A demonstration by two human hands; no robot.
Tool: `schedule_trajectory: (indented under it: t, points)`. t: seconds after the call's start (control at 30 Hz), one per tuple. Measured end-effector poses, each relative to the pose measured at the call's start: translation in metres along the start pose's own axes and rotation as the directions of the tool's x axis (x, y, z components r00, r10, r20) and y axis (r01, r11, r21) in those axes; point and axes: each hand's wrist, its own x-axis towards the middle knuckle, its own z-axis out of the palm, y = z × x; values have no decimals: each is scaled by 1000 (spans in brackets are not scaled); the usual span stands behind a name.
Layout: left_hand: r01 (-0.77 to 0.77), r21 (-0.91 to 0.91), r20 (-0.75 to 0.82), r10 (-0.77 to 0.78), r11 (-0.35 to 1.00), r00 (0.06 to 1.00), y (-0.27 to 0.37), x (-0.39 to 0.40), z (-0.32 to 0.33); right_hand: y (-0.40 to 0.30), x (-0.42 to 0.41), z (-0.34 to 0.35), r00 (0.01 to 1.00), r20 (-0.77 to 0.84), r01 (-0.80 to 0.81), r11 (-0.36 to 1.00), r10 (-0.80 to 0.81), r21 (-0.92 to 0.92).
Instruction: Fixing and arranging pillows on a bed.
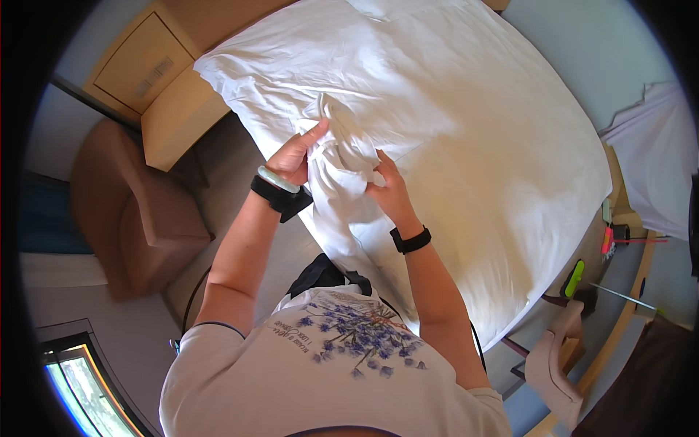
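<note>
A gathered piece of white bed linen hangs in folds between my two hands, over the near left side of the bed. My left hand grips its left side, thumb laid along the top of the folds. On its right side, the fingers and thumb of my right hand pinch the fabric. The linen's lower end trails towards my waist. Beneath and beyond it spreads a wide white bed cover, wrinkled at the far left corner. Whether the held linen joins this cover cannot be told.
Left of the bed stand a brown upholstered armchair and a wooden bedside cabinet. To the right are a green cleaning brush head, a pale chair and white fabric draped at the far side. A window lies lower left.
</note>
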Motion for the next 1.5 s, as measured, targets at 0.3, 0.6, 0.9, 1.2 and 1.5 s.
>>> schedule_trajectory:
  t: [0.3,0.6,0.9,1.2,1.5]
  points:
    - [117,353,-327,5,928,945,30,25,-100,27,40,-11,912,169,-402,741,373,538]
    - [-557,536,-152,722,634,675,176,67,-81,-15,189,-44,953,-209,43,580,221,813]
    - [-191,834,-261,674,518,692,159,92,-114,33,214,-46,914,-271,-94,810,300,579]
    - [515,846,-496,562,140,662,-81,107,-269,188,113,-18,774,-224,-622,777,592,-99]
    - [760,437,-635,-434,480,639,-202,41,-173,226,67,-95,611,-223,-750,466,759,-469]
